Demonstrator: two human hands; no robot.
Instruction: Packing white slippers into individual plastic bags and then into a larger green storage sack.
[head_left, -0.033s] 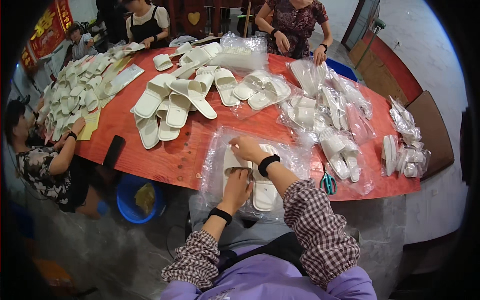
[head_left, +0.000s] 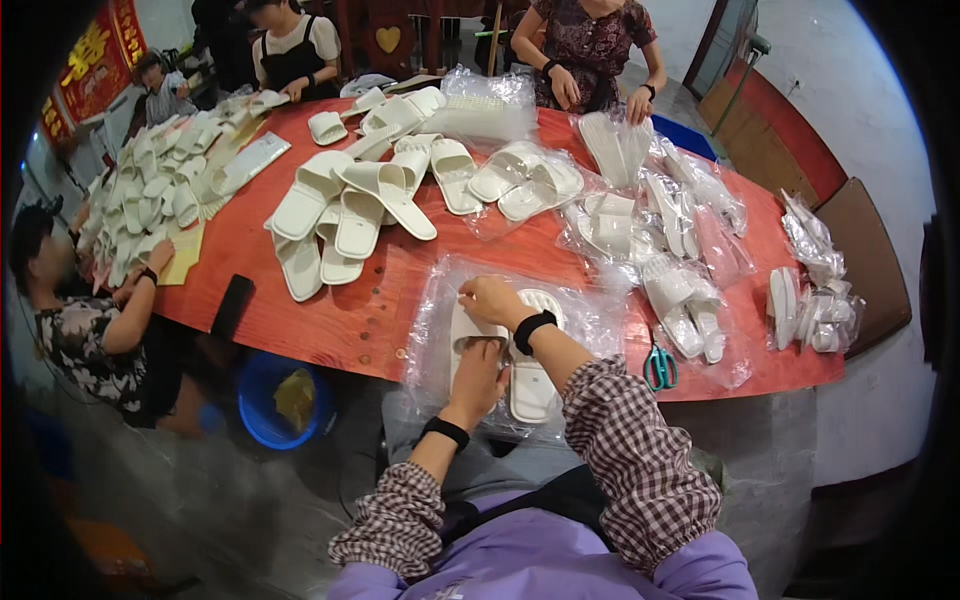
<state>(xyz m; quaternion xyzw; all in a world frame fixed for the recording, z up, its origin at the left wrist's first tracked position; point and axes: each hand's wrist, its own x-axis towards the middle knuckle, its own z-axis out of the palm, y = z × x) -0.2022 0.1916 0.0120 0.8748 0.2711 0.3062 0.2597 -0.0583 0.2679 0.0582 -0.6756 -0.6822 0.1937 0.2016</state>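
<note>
A pair of white slippers lies side by side on a clear plastic bag point(head_left: 432, 300) at the table's near edge. My left hand point(head_left: 478, 380) has its fingers at the foot opening of the left slipper point(head_left: 466, 324), tips partly hidden under the strap. Curled over that strap from above is my right hand point(head_left: 492, 303), its fingertips pressed to the left slipper's upper. Beside it, the right slipper point(head_left: 535, 390) rests untouched, partly covered by my right wrist.
Loose white slippers point(head_left: 357, 222) sit ahead-left, with a larger heap point(head_left: 150, 190) farther left. Bagged slippers point(head_left: 680, 300) and teal scissors point(head_left: 660, 368) lie right. A black box-like object point(head_left: 232, 306) and blue bucket point(head_left: 284, 400) are left. Co-workers' hands point(head_left: 640, 105) work across the table.
The whole view has shifted very slightly. Both hands stay at the left slipper; nothing else has visibly moved.
</note>
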